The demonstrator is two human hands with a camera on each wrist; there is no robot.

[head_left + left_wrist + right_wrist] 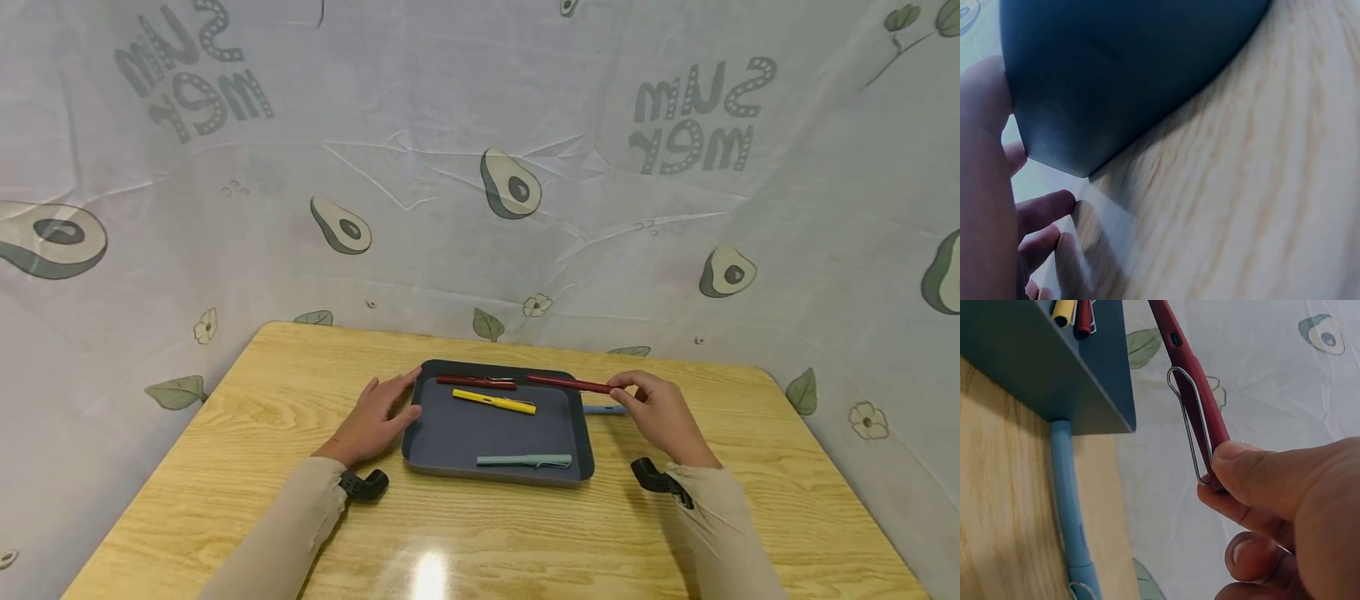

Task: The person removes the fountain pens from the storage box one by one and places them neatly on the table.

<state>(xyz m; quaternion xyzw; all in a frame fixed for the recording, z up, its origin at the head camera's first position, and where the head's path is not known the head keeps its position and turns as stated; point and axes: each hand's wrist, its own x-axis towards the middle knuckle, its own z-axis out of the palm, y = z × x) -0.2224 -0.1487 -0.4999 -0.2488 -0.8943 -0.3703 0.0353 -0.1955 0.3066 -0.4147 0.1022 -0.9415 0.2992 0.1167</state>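
A dark red pen (pixel 1202 403) with a wire clip is pinched at its clip end between the thumb and fingers of my right hand (pixel 657 412). Its other end reaches over the right wall of the dark grey tray (pixel 465 433). My left hand (pixel 375 421) rests at the tray's left wall, fingers spread along the rim. Inside the tray lie another dark red pen (pixel 476 382), a yellow pen (pixel 493 402) and, near the front wall, a pale teal pen (pixel 525 460). A blue pen (pixel 1071 500) lies on the table just outside the tray's right wall, below my right hand.
The tray stands on a wooden table (pixel 480 533), toward its back edge. Behind the table hangs a pale curtain (pixel 435 267) printed with avocados and leaves. Black wrist mounts (pixel 363 485) sit on both sleeves.
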